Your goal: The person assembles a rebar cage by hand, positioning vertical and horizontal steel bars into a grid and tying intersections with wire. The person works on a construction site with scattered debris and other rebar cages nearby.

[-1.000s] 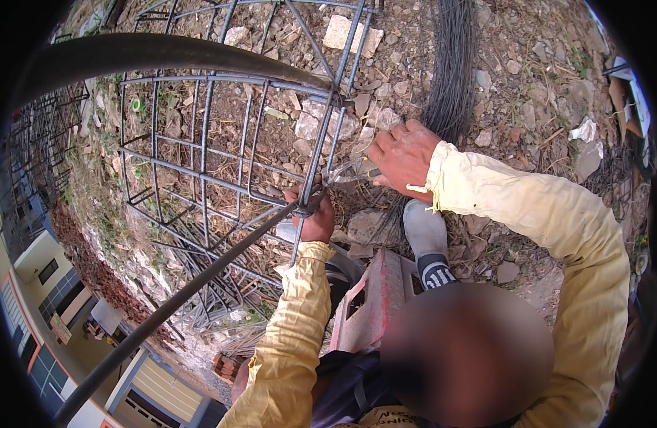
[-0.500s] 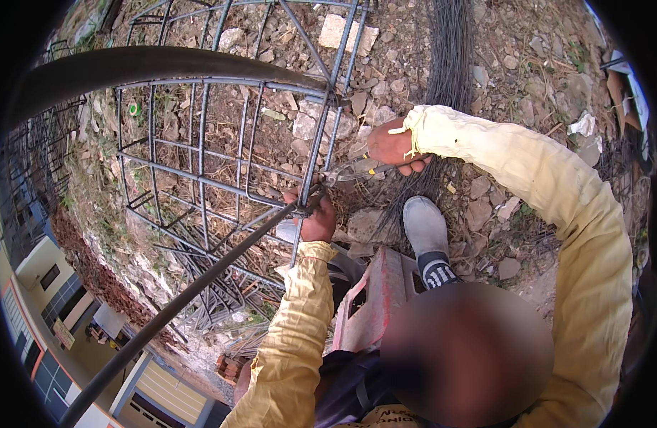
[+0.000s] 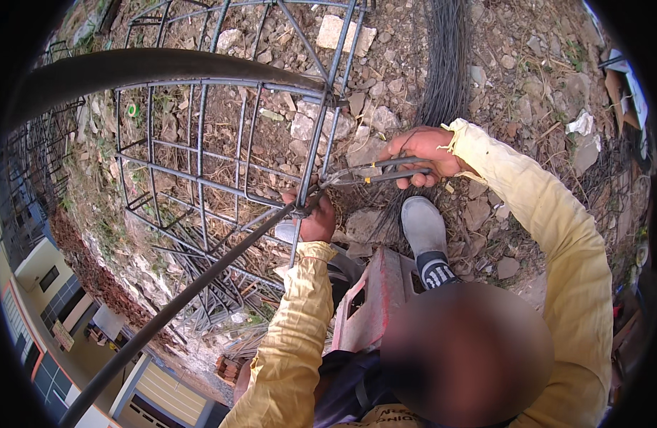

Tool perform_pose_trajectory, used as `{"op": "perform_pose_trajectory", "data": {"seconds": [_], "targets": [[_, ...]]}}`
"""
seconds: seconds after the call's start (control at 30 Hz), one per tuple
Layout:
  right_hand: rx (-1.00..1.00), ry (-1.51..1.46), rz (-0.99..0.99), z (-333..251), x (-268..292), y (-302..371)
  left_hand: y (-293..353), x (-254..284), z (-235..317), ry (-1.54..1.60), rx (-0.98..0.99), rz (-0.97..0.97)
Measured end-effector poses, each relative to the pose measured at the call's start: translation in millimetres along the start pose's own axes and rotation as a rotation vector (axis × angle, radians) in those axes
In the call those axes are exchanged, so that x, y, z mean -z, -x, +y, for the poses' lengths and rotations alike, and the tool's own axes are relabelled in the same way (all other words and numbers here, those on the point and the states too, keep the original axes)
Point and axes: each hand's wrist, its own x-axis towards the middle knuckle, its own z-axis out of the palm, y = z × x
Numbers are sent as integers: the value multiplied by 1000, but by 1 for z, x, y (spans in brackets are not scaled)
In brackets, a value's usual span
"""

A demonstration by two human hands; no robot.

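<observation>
My right hand (image 3: 432, 148) holds a pair of pincers (image 3: 385, 170) with dark handles and yellow marks, the handles somewhat apart. Their metal jaws reach left to a joint in the steel rebar cage (image 3: 200, 165), close by my left hand. Whether the jaws bite on tie wire is too small to tell. My left hand (image 3: 318, 220) is closed round the rebar at this joint, its fingers partly hidden behind the bars. A thick dark bar (image 3: 185, 303) runs from the joint toward the lower left. Another thick bar (image 3: 178, 64) meets the cage higher up.
A bundle of thin dark wire (image 3: 446, 64) lies on the rubble beyond my right hand. A worn red and whitish stool-like block (image 3: 371, 303) stands by my shoe (image 3: 422, 225). Stones and a pale broken block (image 3: 346, 34) lie about. Buildings (image 3: 57, 299) show at lower left.
My right hand has moved right and turned, so that the pincers' handles now show more fully and look farther apart. The jaws stay at the joint. My left hand has not moved.
</observation>
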Motion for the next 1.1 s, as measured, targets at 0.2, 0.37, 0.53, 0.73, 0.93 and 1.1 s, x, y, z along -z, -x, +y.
{"op": "perform_pose_trajectory", "data": {"seconds": [0.2,0.37,0.53,0.73,0.93,1.1], "targets": [[172,-90,-168,5,12,5,1,-2,-1,9,-70,12],[298,-156,-402,20,22,5,5,-5,-6,226,44,-7],[240,120,-385,10,24,2,7,-5,-6,270,118,-52],[220,902,-56,-14,4,12,4,-6,-6,170,72,-44],[587,1440,606,20,-25,4,0,-3,4,240,81,18],[695,1645,761,27,-37,12,2,-7,2,217,107,24]]}}
